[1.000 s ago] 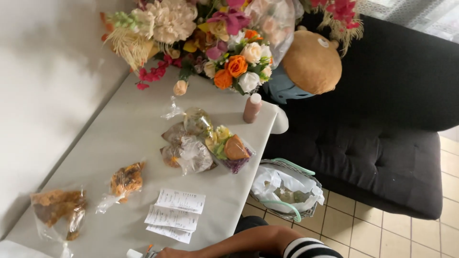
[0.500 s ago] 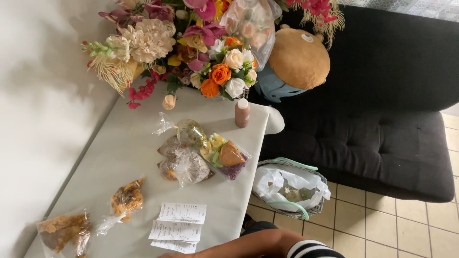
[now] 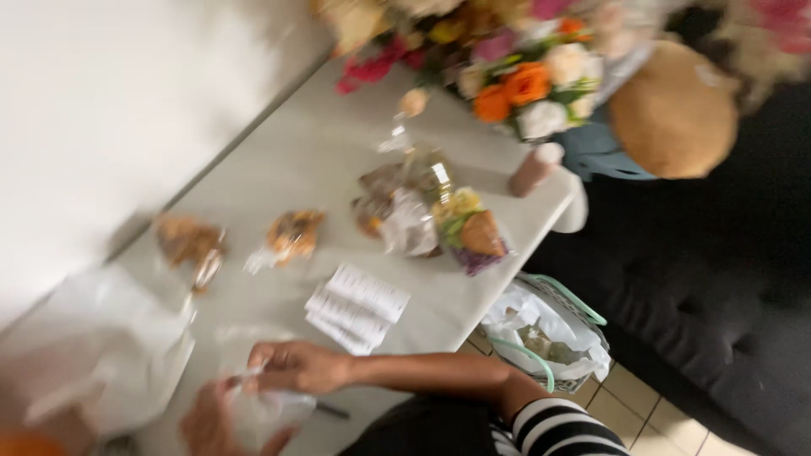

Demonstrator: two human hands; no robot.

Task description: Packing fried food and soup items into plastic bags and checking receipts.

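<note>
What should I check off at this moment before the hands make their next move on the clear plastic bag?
1. Both hands on the work: ok. The right hand and left hand meet at the clear plastic bag near the table edge.
2. Firm grip on the bag: cannot tell; motion blur hides the fingers.
3. Bag contents: cannot tell.
4. Dark slim object beside the bag: cannot tell what it is.
5. Paper slips out of the hands' way: ok, lying flat beyond the right hand.
6. Wrapped food packets undisturbed: ok, grouped mid-table, apart from both hands.
</note>
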